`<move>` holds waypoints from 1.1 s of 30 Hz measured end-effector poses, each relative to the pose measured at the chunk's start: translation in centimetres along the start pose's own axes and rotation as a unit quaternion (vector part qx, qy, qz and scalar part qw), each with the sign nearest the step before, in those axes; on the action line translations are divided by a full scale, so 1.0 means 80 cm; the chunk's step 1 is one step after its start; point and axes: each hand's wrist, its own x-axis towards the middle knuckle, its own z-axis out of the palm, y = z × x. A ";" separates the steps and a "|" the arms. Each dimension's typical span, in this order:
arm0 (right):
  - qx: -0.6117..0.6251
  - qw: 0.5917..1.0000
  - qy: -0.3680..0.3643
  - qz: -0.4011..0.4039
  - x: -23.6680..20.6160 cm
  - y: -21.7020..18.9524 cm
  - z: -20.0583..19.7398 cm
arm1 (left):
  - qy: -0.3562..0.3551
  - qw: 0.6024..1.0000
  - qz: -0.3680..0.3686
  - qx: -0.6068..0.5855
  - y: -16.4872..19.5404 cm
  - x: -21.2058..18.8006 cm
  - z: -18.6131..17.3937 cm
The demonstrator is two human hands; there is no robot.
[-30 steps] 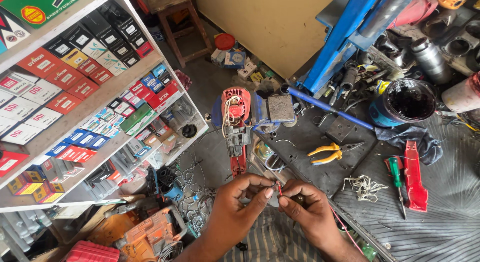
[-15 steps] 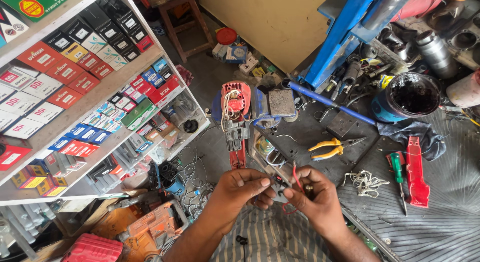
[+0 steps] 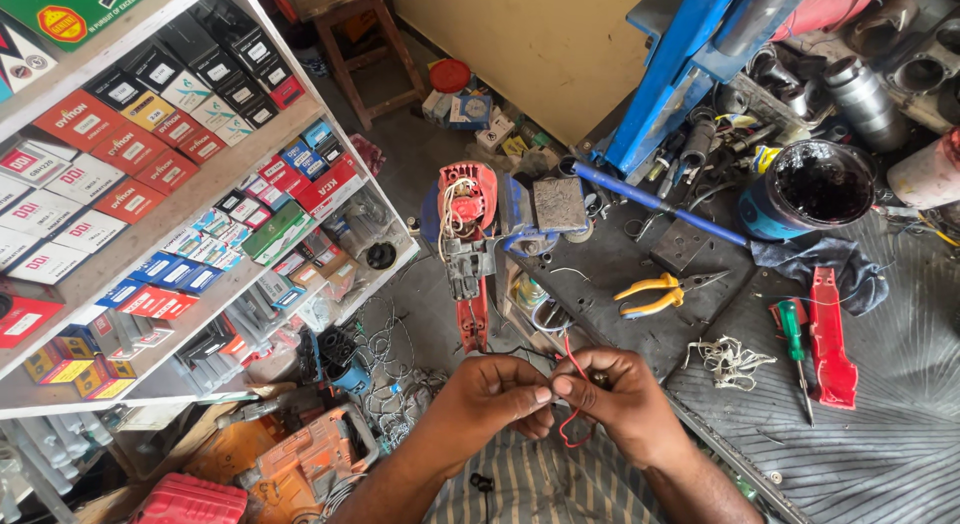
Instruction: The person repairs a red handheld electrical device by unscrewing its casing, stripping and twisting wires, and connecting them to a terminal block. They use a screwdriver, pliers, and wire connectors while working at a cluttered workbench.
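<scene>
Low in the middle of the frame, 2 hands meet over the edge of the workbench (image 3: 880, 454). The left hand (image 3: 495, 394) curls in from the lower left, thumb and forefinger pressed together at their tips; the right hand (image 3: 625, 399) answers from the lower right, fingertips closed the same way. Between them they pinch a thin red wire (image 3: 577, 364), right where the 2 sets of fingertips touch. The wire's free end rises from the pinch toward the upper part of the frame, leaning slightly left, so its long axis runs nearly vertical; below the right hand it bends back into a small loop. A dark wire leaves the same pinch toward the left, but it is too thin to follow far.

Just above the hands, a red opened power tool (image 3: 467, 249) sits clamped in a blue vise (image 3: 530, 219), its long axis also running top to bottom, wires spilling from its upper end. To the right on the bench lie yellow-handled pliers (image 3: 655, 292), jaws pointing right, then a tangle of white string (image 3: 728, 360), a green-handled screwdriver (image 3: 795, 349) and a red housing half (image 3: 830, 339), both lying roughly vertical. A pot of black grease (image 3: 815, 184) sits upper right. Shelves of small boxes (image 3: 150, 184) fill the left side.
</scene>
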 end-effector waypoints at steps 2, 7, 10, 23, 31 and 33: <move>0.001 1.000 -0.006 -0.015 -0.001 0.002 0.000 | 0.003 1.000 -0.024 -0.005 0.000 -0.001 0.001; 0.018 1.000 0.007 0.008 -0.002 0.007 0.001 | -0.004 1.000 -0.019 0.000 -0.005 -0.002 0.000; 0.020 1.000 0.014 0.005 -0.003 0.009 0.000 | -0.005 1.000 0.001 -0.001 -0.011 -0.003 -0.004; -0.011 0.998 0.056 0.022 -0.005 0.015 0.007 | 0.037 0.993 0.086 0.068 0.005 -0.017 0.000; -0.139 0.980 0.065 -0.127 -0.030 -0.007 0.021 | 0.166 0.947 0.231 0.146 0.048 -0.040 0.027; -0.183 0.963 0.083 -0.178 -0.032 -0.013 0.030 | 0.172 0.926 0.255 0.220 0.055 -0.043 0.036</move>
